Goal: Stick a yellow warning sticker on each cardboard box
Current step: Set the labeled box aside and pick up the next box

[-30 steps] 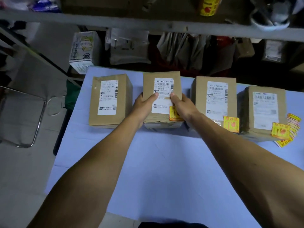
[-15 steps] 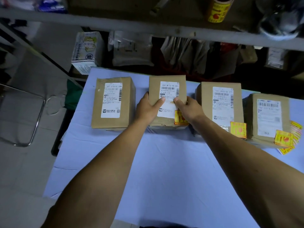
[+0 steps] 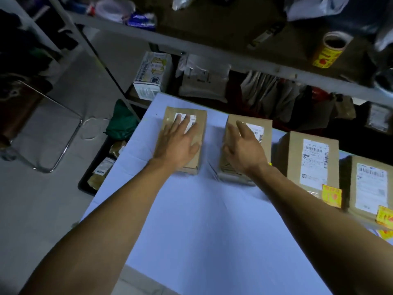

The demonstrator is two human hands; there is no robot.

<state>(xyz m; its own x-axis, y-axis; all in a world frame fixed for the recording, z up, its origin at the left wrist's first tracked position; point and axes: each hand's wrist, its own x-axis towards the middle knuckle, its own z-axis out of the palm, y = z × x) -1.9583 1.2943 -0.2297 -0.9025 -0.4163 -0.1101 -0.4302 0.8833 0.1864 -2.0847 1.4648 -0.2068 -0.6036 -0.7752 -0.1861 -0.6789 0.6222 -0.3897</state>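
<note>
Head view, counter point(image 3: 212, 241) as landmark, white-covered. Cardboard boxes: four, in one row along its far part, each with a white shipping label. First box point(image 3: 200, 124), leftmost: left hand point(image 3: 176, 143) lies flat on its top, fingers straight and spread, gripping nothing. Second box point(image 3: 253, 128): right hand point(image 3: 244, 150) above its top, fingers extended and relaxed; contact cannot be told. Third box point(image 3: 308, 158): one yellow sticker point(image 3: 331, 195) at its near edge. Fourth box point(image 3: 370, 184), rightmost: one yellow sticker point(image 3: 385, 216). Sticker roll point(image 3: 328, 50): one, on the shelf beyond the counter.
</note>
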